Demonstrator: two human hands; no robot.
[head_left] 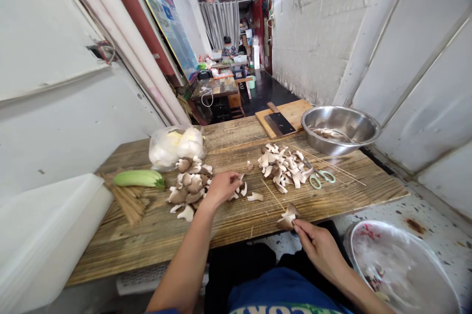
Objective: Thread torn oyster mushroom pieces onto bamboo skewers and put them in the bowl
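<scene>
My right hand (313, 239) is closed at the table's front edge, pinching a bamboo skewer (272, 193) threaded with oyster mushroom pieces (287, 217). The skewer's bare end points away to the upper left. My left hand (222, 187) is bent over the table with its fingertips together on a small mushroom piece (242, 177). Loose scraps, among them a pale mushroom piece (255, 197), lie just right of its fingers. Left of that hand sits a heap of whole oyster mushrooms (192, 184). A larger pile of torn mushroom pieces (282, 164) lies beyond my right hand.
Green-handled scissors (321, 178) and loose skewers (334, 165) lie right of the pile. Behind are a cleaver (280, 123) on a cutting board (295, 112) and a steel bowl (341, 127). Leftward are a plastic bag (176, 147), a green squash (136, 178) and bundled skewers (129, 206). A lined bucket (405, 260) stands lower right.
</scene>
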